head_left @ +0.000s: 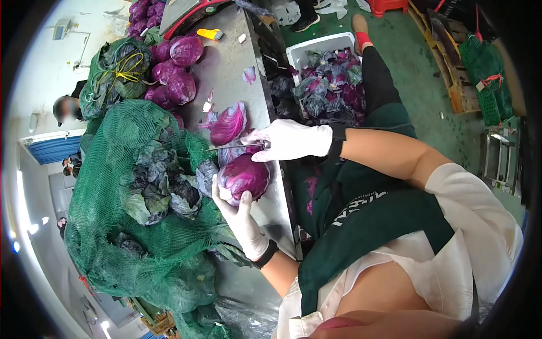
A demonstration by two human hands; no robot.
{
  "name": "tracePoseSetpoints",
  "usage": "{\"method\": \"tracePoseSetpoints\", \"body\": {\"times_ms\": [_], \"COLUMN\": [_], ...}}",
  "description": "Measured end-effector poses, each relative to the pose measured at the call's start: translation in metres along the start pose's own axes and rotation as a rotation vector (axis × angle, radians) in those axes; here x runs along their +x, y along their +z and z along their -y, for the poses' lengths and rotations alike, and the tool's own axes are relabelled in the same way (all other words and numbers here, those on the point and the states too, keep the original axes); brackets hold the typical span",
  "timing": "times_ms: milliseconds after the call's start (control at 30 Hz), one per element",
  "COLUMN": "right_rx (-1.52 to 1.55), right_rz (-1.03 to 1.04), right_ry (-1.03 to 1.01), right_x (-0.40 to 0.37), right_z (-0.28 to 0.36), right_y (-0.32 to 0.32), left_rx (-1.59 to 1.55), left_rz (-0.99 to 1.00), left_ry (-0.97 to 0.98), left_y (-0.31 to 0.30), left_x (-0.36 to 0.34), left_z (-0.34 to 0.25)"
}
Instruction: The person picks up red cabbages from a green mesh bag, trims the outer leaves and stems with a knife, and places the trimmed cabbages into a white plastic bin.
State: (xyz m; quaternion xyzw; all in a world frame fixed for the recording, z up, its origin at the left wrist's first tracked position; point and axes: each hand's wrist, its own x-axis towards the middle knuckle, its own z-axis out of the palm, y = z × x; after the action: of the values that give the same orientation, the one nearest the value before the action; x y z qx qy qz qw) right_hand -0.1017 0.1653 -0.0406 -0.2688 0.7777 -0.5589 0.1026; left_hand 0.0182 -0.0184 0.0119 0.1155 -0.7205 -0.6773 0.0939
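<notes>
My left hand [240, 217], in a white glove, grips a purple red cabbage [247, 174] at its pale stem end, thumb and fingers apart around it. The cabbage rests on the metal table [228, 73]. Just beyond it, my right hand [293, 139], also gloved, is closed on a knife [237, 147]. The thin blade points away from me above the cabbage's far side; whether it touches cannot be made out. Loose purple cabbage leaves [228, 123] lie next to the blade. A green mesh sack [113, 164] with dark-leaved cabbages [158, 183] spreads over the table.
Several peeled red cabbages [183, 52] are piled near a yellow cutter [210, 34]. A white bin [292, 52] holds discarded leaves [333, 82] beside my legs. Another full mesh sack [116, 73] stands behind. A wooden pallet [446, 62] and another person [66, 108] are farther off.
</notes>
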Motion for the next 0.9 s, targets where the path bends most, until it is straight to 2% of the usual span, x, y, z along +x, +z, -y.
{"method": "tracePoseSetpoints", "body": {"times_ms": [67, 133, 233, 267, 367, 433, 500, 533, 567, 600, 667, 700, 767, 900], "right_rx": [0.007, 0.022, 0.068, 0.186, 0.189, 0.096, -0.038, -0.085, -0.088, -0.129, -0.134, -0.171, -0.2, -0.292], "right_rz": [0.021, 0.154, 0.108, 0.017, 0.109, 0.125, 0.026, -0.159, -0.151, -0.041, 0.159, 0.173, 0.187, 0.15], "right_ry": [-0.005, 0.071, 0.114, 0.062, 0.034, -0.019, 0.032, -0.194, -0.195, -0.175, -0.14, -0.19, -0.153, -0.227], "right_x": [0.006, 0.007, 0.015, 0.014, 0.008, 0.006, 0.01, 0.011, 0.009, 0.001, -0.009, -0.011, -0.014, -0.023], "right_z": [-0.013, -0.011, -0.025, -0.019, 0.004, 0.002, -0.015, -0.036, -0.025, 0.0, 0.029, 0.026, 0.03, 0.033], "right_y": [0.013, 0.02, 0.034, 0.031, 0.019, 0.016, 0.02, 0.03, 0.023, 0.009, -0.001, 0.007, 0.011, 0.006], "left_rx": [-0.196, -0.148, -0.099, -0.15, -0.183, -0.126, 0.142, 0.25, 0.352, 0.625, 0.543, 0.467, 0.518, 0.484], "left_rz": [-0.01, -0.072, -0.151, -0.157, -0.158, -0.128, -0.17, -0.12, -0.071, 0.028, 0.068, 0.11, 0.125, 0.074], "left_ry": [-0.02, -0.032, -0.062, -0.089, -0.084, -0.002, 0.141, 0.205, 0.266, 0.296, 0.236, 0.193, 0.193, 0.173], "left_y": [-0.009, -0.01, -0.017, -0.019, -0.022, -0.027, -0.018, -0.017, -0.016, -0.019, -0.014, -0.011, -0.003, 0.008], "left_x": [0.002, 0.003, 0.006, 0.008, 0.01, 0.01, 0.003, 0.003, 0.002, 0.004, 0.002, 0.005, 0.004, 0.004], "left_z": [0.006, 0.012, 0.02, 0.02, 0.026, 0.028, 0.011, 0.004, -0.001, -0.009, -0.005, -0.005, -0.006, -0.002]}}
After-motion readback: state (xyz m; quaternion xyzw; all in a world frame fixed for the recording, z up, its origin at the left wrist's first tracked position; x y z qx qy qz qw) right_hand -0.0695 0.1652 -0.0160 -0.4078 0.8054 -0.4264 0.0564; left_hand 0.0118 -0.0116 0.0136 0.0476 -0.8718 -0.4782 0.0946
